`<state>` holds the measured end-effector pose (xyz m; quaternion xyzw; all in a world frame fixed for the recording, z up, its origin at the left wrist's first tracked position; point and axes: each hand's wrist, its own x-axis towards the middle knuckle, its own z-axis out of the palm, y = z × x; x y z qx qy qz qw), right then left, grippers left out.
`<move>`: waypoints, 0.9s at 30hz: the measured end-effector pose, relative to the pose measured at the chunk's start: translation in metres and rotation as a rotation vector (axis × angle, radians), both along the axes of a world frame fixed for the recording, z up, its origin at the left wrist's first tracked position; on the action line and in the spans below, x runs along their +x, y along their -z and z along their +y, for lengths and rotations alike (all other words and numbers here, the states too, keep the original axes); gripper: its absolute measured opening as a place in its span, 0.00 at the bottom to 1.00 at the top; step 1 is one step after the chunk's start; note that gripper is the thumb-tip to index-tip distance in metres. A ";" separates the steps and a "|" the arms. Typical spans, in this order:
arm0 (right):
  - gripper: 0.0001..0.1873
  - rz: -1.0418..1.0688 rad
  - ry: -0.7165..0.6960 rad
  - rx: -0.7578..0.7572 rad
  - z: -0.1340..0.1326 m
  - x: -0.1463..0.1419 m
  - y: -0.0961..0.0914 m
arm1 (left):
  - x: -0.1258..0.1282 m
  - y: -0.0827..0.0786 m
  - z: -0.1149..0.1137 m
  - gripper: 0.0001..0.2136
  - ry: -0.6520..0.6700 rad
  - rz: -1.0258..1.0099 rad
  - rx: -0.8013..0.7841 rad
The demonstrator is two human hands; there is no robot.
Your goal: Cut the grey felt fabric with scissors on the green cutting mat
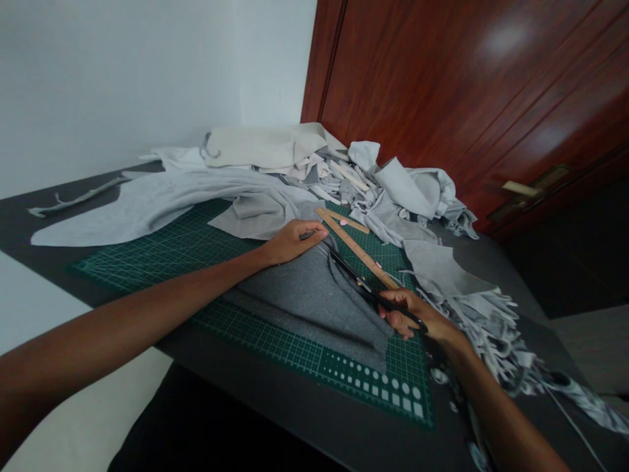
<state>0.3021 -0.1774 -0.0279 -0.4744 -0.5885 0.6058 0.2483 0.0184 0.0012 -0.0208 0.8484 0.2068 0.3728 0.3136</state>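
A dark grey piece of fabric (314, 295) lies on the green cutting mat (289, 351). At its upper edge, my left hand (293, 242) is closed, pinching the cloth between thumb and fingers. My right hand (405, 311) grips the handles of black scissors (356, 278) at the fabric's right side. The blades point up and left towards my left hand, along the cloth's edge; how far apart they are I cannot tell. Just beyond them, a wooden ruler (356, 248) rests slantwise on the mat.
A shorter wooden strip (350, 223) crosses near the ruler's far end. Light grey cloth (162, 196) spreads at the left, and rolled cream fabric (265, 147) lies along the wall. Scraps (486, 321) are heaped at the right. A brown door (417, 78) stands behind the table.
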 end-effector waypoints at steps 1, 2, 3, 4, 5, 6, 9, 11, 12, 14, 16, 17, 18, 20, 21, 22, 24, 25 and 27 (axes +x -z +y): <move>0.29 0.002 0.000 0.002 0.000 0.000 0.000 | 0.000 0.000 0.000 0.17 0.000 0.001 0.001; 0.29 0.002 -0.001 0.003 0.000 0.001 0.001 | 0.000 -0.001 0.000 0.17 0.002 0.000 0.003; 0.28 0.000 -0.002 0.000 0.000 0.001 0.001 | 0.000 -0.001 0.000 0.17 0.003 0.000 0.004; 0.28 -0.005 -0.004 -0.004 0.000 0.002 0.002 | 0.000 -0.001 -0.001 0.17 0.002 0.000 0.004; 0.28 -0.012 -0.004 -0.006 0.001 0.002 0.002 | 0.000 -0.002 -0.001 0.17 0.001 0.001 0.003; 0.27 -0.020 -0.004 -0.007 0.001 0.002 0.002 | 0.000 -0.002 -0.001 0.17 -0.001 0.003 0.000; 0.27 -0.034 -0.003 -0.005 0.000 0.001 0.000 | 0.000 -0.002 -0.002 0.17 -0.002 -0.001 -0.010; 0.28 -0.034 0.001 0.000 0.000 0.000 -0.002 | 0.000 -0.002 -0.002 0.17 -0.004 -0.003 -0.010; 0.28 -0.033 0.001 0.002 0.000 -0.001 -0.003 | 0.000 -0.001 -0.002 0.17 -0.006 -0.002 -0.009; 0.28 -0.034 0.000 -0.001 0.000 -0.002 -0.004 | 0.000 -0.001 -0.001 0.17 -0.005 -0.004 -0.005; 0.28 -0.035 0.000 -0.003 0.000 -0.002 -0.005 | 0.000 0.000 0.000 0.17 0.000 -0.007 -0.005; 0.29 -0.035 -0.001 -0.001 0.000 -0.002 -0.005 | 0.000 0.000 0.000 0.17 0.002 -0.008 -0.006; 0.29 -0.032 -0.002 0.002 0.000 -0.002 -0.005 | 0.000 0.001 0.001 0.17 0.005 -0.008 -0.007; 0.30 -0.026 -0.004 0.005 0.000 -0.002 -0.004 | 0.000 0.001 0.001 0.17 0.005 -0.008 -0.005; 0.30 -0.025 -0.006 0.001 0.000 -0.001 -0.004 | 0.001 0.001 0.001 0.17 0.003 -0.008 -0.002; 0.29 -0.024 -0.005 -0.003 0.000 -0.001 -0.003 | 0.001 0.001 0.001 0.17 0.002 -0.007 0.002; 0.28 -0.019 -0.002 -0.010 0.000 -0.001 -0.003 | 0.001 0.001 0.002 0.17 -0.004 -0.005 0.007; 0.28 -0.016 0.000 -0.009 -0.001 0.000 -0.003 | 0.001 0.001 0.002 0.18 -0.007 -0.003 0.007; 0.28 -0.010 0.001 -0.007 -0.001 -0.001 -0.003 | 0.001 0.001 0.002 0.18 -0.006 -0.004 0.006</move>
